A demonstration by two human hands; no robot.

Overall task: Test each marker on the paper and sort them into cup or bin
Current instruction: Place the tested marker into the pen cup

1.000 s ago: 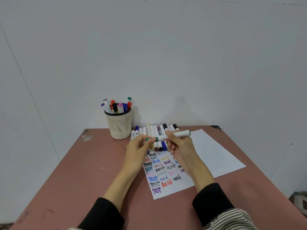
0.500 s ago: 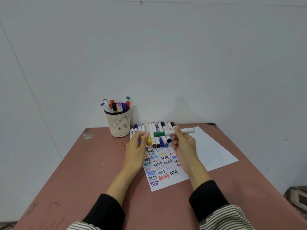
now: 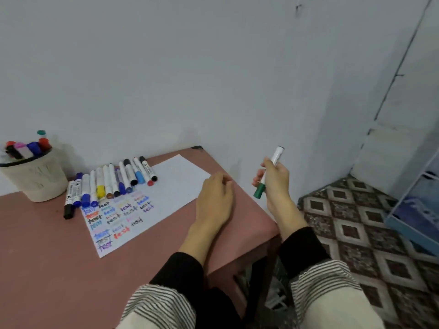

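The right hand [image 3: 275,179] is raised right of centre in the frame, out past the table's right edge and above the patterned floor [image 3: 370,224], its fingers curled round a green-capped marker [image 3: 269,170]. The marker stands nearly upright, white barrel end up and green cap down below the fist; the middle of the barrel is hidden inside the grip. The left hand [image 3: 216,198] lies palm down near the centre, on the pink table [image 3: 47,257] by the right edge of the paper [image 3: 175,184], fingers loosely bent and holding nothing; its fingertips are turned away, so I cannot tell how far they curl. Both forearms wear black sleeves under striped cuffs. On the paper's left part are rows of the word "test" in many colours, blurred in places. A row of markers [image 3: 111,184] lies along the paper's far edge, left of centre. The cup [image 3: 35,179] of markers sits at the left edge, partly cut off.
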